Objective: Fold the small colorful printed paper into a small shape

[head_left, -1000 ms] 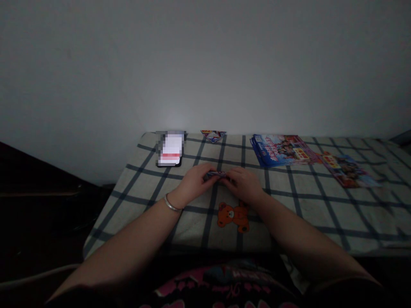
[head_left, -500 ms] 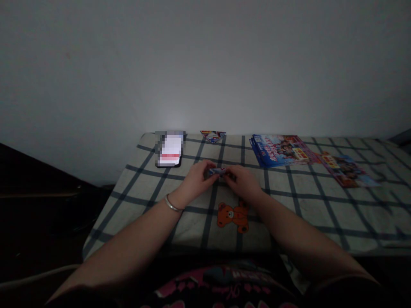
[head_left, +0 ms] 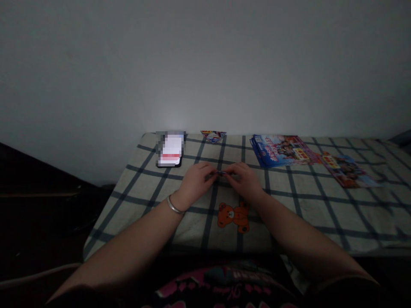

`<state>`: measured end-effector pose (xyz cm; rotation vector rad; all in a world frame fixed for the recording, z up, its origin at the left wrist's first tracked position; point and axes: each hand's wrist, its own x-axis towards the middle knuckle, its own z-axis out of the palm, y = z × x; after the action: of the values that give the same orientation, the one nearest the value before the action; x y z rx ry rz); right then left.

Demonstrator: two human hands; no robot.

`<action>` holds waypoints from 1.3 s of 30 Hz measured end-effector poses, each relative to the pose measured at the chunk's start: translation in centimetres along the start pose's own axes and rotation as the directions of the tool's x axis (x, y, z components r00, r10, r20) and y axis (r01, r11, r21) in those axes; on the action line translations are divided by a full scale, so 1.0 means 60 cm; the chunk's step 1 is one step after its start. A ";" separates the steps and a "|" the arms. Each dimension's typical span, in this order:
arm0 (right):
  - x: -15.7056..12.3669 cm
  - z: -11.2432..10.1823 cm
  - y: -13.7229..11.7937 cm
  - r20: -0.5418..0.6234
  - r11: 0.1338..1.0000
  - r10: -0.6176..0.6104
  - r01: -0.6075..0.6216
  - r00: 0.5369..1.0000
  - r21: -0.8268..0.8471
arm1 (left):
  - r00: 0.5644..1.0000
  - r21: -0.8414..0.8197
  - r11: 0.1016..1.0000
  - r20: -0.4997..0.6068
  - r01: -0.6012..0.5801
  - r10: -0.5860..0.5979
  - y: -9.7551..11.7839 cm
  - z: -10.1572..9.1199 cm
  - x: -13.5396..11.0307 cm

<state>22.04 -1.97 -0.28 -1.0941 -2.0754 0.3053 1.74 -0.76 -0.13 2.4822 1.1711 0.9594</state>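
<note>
Between my two hands, just over the checked cloth, is a small piece of folded paper [head_left: 220,173], seen nearly edge-on and mostly covered by fingers. My left hand [head_left: 198,179], with a silver bangle at its wrist, pinches the paper's left end. On the other side, my right hand [head_left: 243,179] pinches its right end, and the fingertips of both hands almost meet. A folded paper triangle [head_left: 213,136] with colourful print lies farther back, by the wall.
The table wears a checked cloth [head_left: 199,231] with an orange bear print [head_left: 233,217]. A lit phone [head_left: 171,149] lies back left. At the right are a stack of printed flyers [head_left: 272,152] and a separate flyer [head_left: 349,171]. A wall [head_left: 205,64] stands behind.
The paper between my hands has turned from showing its printed face to nearly edge-on. My fingertips have come closer together around it.
</note>
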 end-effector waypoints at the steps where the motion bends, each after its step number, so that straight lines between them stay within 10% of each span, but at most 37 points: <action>1: 0.000 0.000 0.000 -0.009 1.000 -0.002 0.002 1.000 -0.003 | 1.000 -0.022 1.000 -0.025 -0.017 0.017 0.001 0.000 0.000; 39: -0.004 -0.002 -0.014 -0.106 0.996 -0.075 0.079 0.992 0.033 | 0.989 -0.248 0.964 -0.132 -0.094 0.062 0.006 -0.004 -0.005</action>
<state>21.68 -2.67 0.13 -0.9846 -2.0049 0.2428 1.71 -1.23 0.08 2.3067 0.9223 1.2176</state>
